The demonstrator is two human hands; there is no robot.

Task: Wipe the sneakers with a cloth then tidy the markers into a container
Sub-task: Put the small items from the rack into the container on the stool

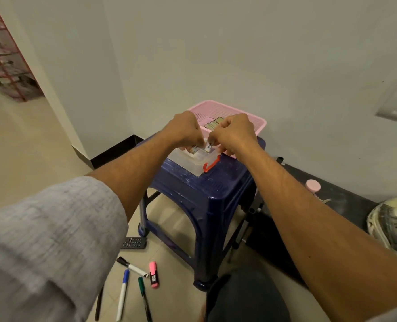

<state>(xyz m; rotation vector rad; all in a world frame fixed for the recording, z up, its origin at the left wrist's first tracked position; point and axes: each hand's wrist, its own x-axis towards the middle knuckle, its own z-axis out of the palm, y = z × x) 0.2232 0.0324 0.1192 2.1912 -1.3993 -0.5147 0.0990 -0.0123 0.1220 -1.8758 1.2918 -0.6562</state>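
Above the container (194, 165), left hand (185, 129) and right hand (234, 133) pinch markers (208, 145).

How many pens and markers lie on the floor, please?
5, clustered beside the stool: black-capped marker, pink highlighter, blue marker, green marker, dark pen by the sleeve. Others may be hidden.

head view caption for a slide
A white marker held by left hand and right hand over a container on a stool
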